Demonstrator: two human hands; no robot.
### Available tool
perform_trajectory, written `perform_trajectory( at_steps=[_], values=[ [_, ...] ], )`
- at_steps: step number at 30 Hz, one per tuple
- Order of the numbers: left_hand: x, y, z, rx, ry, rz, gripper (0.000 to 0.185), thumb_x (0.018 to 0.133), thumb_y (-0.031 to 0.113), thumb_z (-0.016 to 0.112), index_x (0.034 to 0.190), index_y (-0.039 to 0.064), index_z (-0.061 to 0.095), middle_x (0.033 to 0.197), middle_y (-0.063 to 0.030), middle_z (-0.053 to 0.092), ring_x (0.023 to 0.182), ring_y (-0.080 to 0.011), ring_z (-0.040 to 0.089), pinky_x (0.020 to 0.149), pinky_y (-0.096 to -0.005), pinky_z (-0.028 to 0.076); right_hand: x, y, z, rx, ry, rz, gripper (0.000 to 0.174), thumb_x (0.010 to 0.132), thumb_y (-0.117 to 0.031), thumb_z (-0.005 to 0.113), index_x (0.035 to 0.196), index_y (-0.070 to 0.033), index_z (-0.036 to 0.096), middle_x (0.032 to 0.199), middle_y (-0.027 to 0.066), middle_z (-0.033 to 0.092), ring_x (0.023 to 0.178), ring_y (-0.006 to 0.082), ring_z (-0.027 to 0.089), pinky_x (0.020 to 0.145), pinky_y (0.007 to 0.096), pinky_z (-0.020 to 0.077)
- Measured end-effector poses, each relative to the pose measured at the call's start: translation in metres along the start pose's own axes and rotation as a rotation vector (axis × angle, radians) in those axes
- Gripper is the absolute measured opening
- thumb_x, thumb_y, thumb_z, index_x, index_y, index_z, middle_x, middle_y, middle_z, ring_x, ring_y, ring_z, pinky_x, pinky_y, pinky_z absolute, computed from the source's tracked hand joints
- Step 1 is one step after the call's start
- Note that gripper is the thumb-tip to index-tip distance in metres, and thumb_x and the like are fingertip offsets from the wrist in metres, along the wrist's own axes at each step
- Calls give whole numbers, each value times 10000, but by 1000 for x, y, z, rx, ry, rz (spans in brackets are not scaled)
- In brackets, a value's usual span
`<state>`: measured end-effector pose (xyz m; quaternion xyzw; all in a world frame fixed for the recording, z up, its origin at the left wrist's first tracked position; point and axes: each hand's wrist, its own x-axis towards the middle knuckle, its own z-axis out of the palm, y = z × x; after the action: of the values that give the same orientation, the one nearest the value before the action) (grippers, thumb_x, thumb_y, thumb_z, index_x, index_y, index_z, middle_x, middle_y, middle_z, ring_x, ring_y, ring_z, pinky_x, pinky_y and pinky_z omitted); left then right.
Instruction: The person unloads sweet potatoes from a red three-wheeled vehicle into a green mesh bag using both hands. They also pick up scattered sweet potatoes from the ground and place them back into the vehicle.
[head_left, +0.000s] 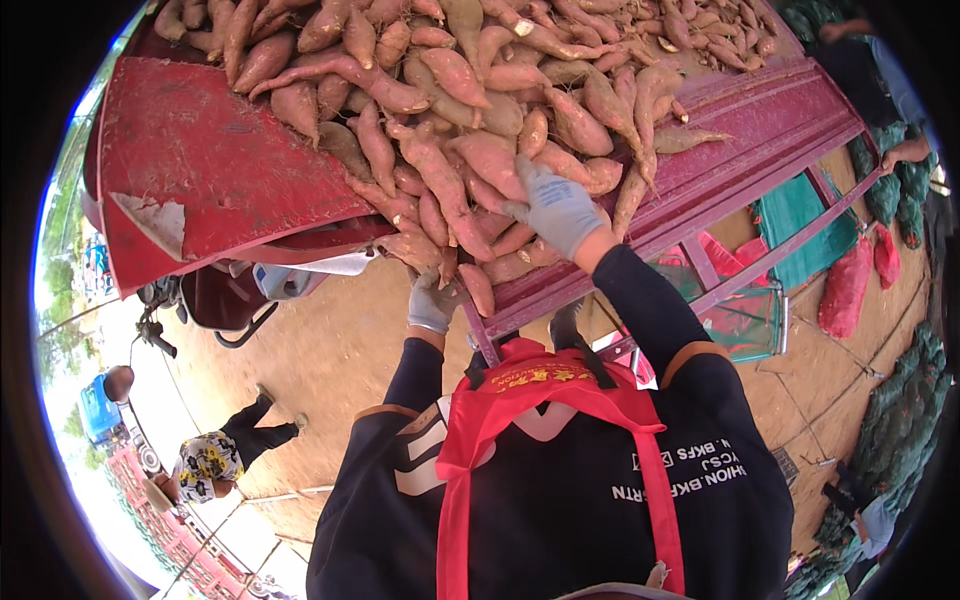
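Note:
A large heap of reddish sweet potatoes (450, 157) with thin roots and soil on them fills the near part of a red metal cart bed (225, 172). My right hand (559, 206), in a grey-white work glove, lies on the heap, thumb and fingers spread around the end of a thick sweet potato (489, 161). Whether it grips that one is unclear. At the bed's near corner my left hand (435, 301), gloved alike, is raised against the lowest sweet potatoes (411, 250). Its fingertips are hidden behind them. A small sweet potato (477, 289) lies at the corner edge beside it.
A red metal rail (787, 217) runs along the right side. Beyond it stand a green mesh crate (742, 322) and a filled red net sack (847, 289). Green net sacks (892, 420) line the far right. People (210, 461) are at left and right.

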<state>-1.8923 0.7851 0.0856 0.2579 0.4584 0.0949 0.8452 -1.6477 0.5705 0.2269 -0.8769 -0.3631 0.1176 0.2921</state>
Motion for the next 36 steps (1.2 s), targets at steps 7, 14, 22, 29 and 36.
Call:
perform_trajectory(
  at_steps=[7, 14, 22, 29, 36],
  values=[
    [26, -4, -56, 40, -34, -233, 886, 752, 739, 703, 1350, 117, 503, 1325, -124, 553, 1264, -385, 510, 1025, -730, 410, -202, 31, -64, 1208, 417, 832, 523, 978, -292, 608, 1395, -11, 463, 897, 92, 592, 603, 164, 595, 555, 305, 510],
    [5, 13, 36, 84, 133, -261, 903, 812, 765, 586, 1444, 130, 470, 1477, -169, 440, 1365, -429, 414, 1062, -737, 357, -395, 63, -51, 1150, 1146, 1339, 548, 950, -358, 674, 1308, -29, 421, 875, 95, 563, 581, 221, 591, 515, 348, 516],
    [28, 6, 36, 216, 305, -129, 717, 884, 673, 555, 1350, 127, 551, 1363, -147, 547, 1237, -375, 549, 1020, -604, 489, -407, 188, 15, 1393, 1159, 1465, 454, 991, -401, 609, 1193, -10, 499, 843, 128, 571, 645, 240, 602, 512, 348, 501],
    [38, -1, 27, 256, 296, -123, 710, 885, 685, 546, 1288, 102, 589, 1275, -136, 614, 1152, -363, 609, 1005, -553, 515, -357, 270, 25, 1711, 1635, 1179, 252, 1031, -265, 537, 1088, -21, 514, 782, 100, 525, 625, 242, 530, 570, 331, 531],
    [29, -7, 41, 327, 289, -170, 730, 877, 705, 525, 1317, 126, 584, 1349, -134, 586, 1220, -353, 579, 1068, -552, 473, -352, 354, 34, 1900, 1773, 958, 228, 1006, -231, 531, 887, -43, 582, 579, 37, 426, 526, 203, 446, 649, 396, 553]
  ],
)
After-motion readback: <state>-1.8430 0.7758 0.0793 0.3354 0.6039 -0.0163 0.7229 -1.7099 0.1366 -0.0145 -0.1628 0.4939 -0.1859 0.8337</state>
